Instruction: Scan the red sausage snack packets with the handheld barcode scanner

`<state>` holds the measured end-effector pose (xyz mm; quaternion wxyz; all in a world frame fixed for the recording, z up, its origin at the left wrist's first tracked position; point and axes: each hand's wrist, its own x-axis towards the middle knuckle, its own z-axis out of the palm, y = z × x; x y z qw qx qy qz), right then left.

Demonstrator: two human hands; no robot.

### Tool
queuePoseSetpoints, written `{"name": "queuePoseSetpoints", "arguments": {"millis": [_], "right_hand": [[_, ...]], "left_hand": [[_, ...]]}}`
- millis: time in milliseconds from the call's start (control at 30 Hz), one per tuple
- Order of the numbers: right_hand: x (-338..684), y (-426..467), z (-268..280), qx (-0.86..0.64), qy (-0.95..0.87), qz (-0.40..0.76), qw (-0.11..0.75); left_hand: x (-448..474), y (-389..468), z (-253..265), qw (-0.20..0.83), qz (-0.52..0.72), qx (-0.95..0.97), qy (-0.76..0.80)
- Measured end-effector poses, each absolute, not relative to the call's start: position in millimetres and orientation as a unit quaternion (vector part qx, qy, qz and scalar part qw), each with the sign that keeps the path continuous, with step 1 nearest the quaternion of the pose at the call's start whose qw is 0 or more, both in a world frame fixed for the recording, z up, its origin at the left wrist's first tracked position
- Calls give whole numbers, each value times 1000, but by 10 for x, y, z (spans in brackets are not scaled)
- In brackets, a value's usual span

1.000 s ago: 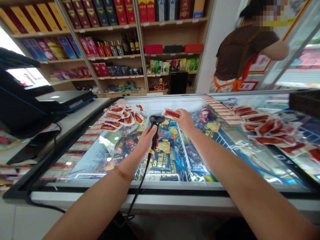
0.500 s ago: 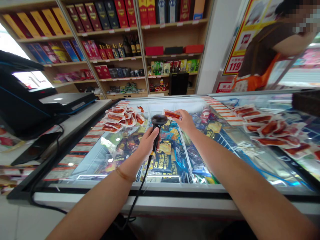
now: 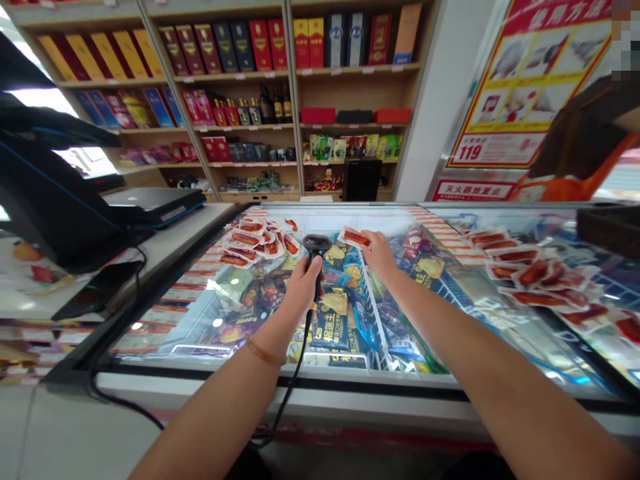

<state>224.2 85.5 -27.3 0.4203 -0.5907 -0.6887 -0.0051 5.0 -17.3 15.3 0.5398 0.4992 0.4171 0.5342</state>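
My left hand [image 3: 303,285] is wrapped round the handle of a black barcode scanner [image 3: 316,244], its head up and its cord [image 3: 299,367] trailing down over the freezer's front edge. Just to the right, my right hand [image 3: 380,255] pinches the right end of a sausage in a clear packet [image 3: 354,237]. The packet is close to the scanner head but apart from it. Both hands are above the glass top of a chest freezer [image 3: 210,303]. A pile of packed sausages [image 3: 257,239] lies on the glass left of the scanner; another group of packets [image 3: 537,270] lies at the right.
Bagged frozen goods [image 3: 333,320] show through the glass. At the left a counter bears a black scale [image 3: 155,203] and a dark screen stand [image 3: 45,193]. Shelves of boxes and bottles [image 3: 240,107] line the back. A person in a brown top [image 3: 583,133] is at the far right.
My view has turned slightly to the right, and the person at the right is further toward the picture's edge. Both hands keep hold of the scanner and the sausage packet, which is tilted a bit more.
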Motion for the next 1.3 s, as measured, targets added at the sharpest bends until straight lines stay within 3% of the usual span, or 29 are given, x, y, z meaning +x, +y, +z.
{"name": "queuePoseSetpoints", "arguments": {"millis": [200, 500, 700, 1000, 1300], "right_hand": [[1915, 971, -121, -595, -704, 0, 387], [263, 1562, 320, -597, -663, 113, 436], [-221, 1750, 324, -617, -695, 172, 327], [342, 1636, 258, -584, -704, 146, 377], [2243, 1089, 15, -680, -654, 8, 332]], "left_hand": [[-386, -179, 478, 557, 592, 399, 425], [-1569, -362, 619, 396, 682, 380, 483], [-1947, -476, 606, 376, 694, 357, 499], [-1554, -372, 559, 427, 678, 363, 475], [-236, -213, 474, 541, 605, 416, 411]]}}
